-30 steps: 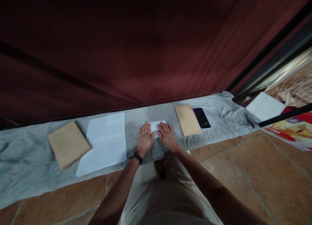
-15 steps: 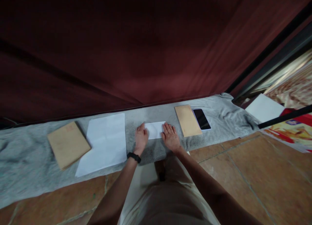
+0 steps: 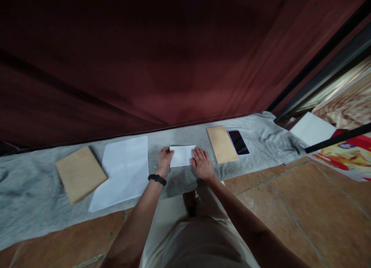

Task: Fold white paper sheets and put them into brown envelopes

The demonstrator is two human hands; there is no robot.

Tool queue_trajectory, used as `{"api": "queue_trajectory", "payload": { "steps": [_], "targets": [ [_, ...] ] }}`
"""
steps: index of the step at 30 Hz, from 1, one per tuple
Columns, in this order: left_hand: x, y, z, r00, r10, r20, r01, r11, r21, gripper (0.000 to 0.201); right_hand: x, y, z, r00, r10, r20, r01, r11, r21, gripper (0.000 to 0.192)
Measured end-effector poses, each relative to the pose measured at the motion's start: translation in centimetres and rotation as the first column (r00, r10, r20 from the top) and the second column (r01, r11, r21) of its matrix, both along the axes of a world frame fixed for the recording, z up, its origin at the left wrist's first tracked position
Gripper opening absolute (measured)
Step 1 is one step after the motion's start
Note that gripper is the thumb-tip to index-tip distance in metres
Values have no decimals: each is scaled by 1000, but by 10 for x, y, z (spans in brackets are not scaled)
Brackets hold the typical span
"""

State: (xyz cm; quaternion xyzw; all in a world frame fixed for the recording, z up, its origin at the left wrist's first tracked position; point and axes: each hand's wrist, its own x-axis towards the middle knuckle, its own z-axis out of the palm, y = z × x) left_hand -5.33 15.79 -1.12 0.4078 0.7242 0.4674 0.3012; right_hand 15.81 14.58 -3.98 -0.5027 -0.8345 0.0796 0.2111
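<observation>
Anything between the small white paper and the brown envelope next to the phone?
Only the right hand, resting on the right end of the small white paper, nearest the brown envelope. Nothing else visible stands between them.

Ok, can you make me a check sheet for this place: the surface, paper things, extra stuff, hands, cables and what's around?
Surface: grey cloth, wrinkled towards both ends.
Job's things: small white paper between the hands; large white paper, overlapped by a brown stack; brown envelope at right.
Clutter: phone beside the envelope, screen dark.
Hands: left hand curled at the small paper's left edge, grip unclear; right hand flat at its right edge.
Cables: nothing clearly seen.
Surroundings: dark red cloth, tiled floor.
</observation>
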Motion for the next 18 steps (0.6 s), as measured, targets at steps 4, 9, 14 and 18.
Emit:
{"api": "queue_trajectory", "payload": {
  "steps": [4, 9, 14, 18],
  "targets": [
    [3, -7, 11, 988, 39, 146, -41, 999, 5, 19, 1, 0, 2, 999, -11, -49, 10, 1000, -18, 50],
    [4, -20, 42, 981, 138, 138, -155, 981, 117, 18, 6, 3, 7, 959, -85, -269, 63, 994, -87, 47],
    [19, -50, 67, 918, 102, -382, 50, 928, 369, 17, -4, 3, 21, 683, -296, -667, -54, 891, -451, 54],
    [39, -74, 55, 664, -158, -731, 437, 875, 209, 24, -16, 2, 34, 505, -361, -784, -333, 756, -563, 63]
  ]
}}
